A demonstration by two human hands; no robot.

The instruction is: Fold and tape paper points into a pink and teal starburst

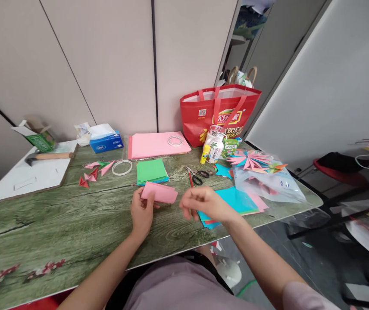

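Note:
My left hand (142, 212) is closed on a folded piece of pink paper (163, 193), with the thumb on its near face and the fingers behind. The paper is held tilted above the table. Just right of its free end hovers my right hand (202, 202), fingers loosely bent and slightly apart, with nothing seen in them. Beyond the pink paper lies a stack of green paper squares (151, 171). Blue paper sheets (229, 200) lie partly behind my right wrist. Black-handled scissors (199, 175) and a red pencil-like stick (190, 179) are close beyond my right hand.
Pink sheets (152, 145), tape rolls (122, 168), a tissue box (106, 141) and a hammer (48, 157) line the back. Small folded paper pieces (91, 174) lie left. A red bag (200, 116), glue stick (204, 154), white bottle (216, 148) and paper flower (251, 160) stand right.

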